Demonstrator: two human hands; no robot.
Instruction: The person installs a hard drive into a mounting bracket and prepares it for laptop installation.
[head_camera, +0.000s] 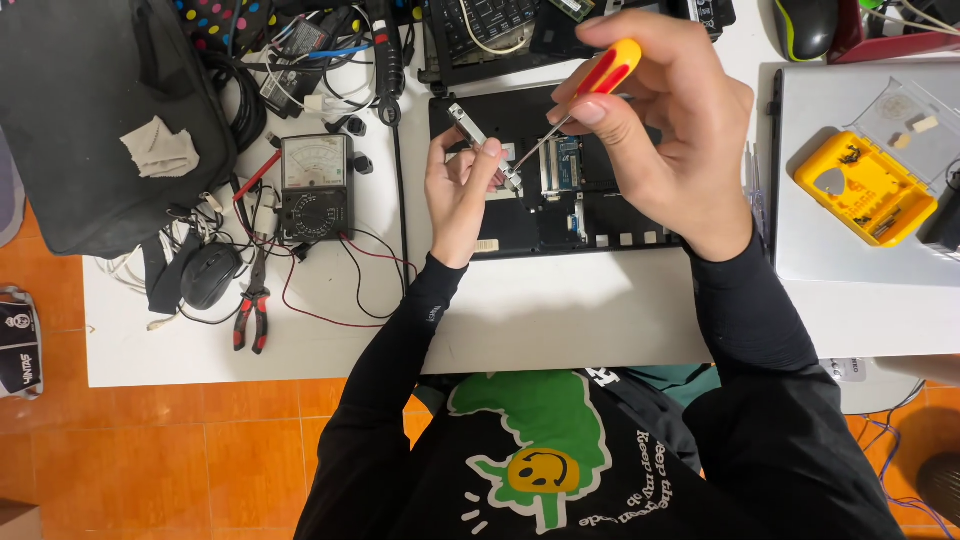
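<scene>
The left hand (460, 190) pinches a thin metal strip (483, 146). The right hand (665, 130) grips a red and yellow screwdriver (590, 90), tip touching the strip, above the open black laptop (560, 210) on the table (560, 320).

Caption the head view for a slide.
Left hand holds a metal bracket; right hand works it with a screwdriver above an opened laptop.

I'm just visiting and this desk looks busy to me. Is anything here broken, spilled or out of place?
Nothing is spilled. The odd sight is the black laptop, lying open with its inner parts bare. The left hand holds a small metal bracket and the right hand holds a screwdriver to it. Tangled wires crowd the meter.
</scene>
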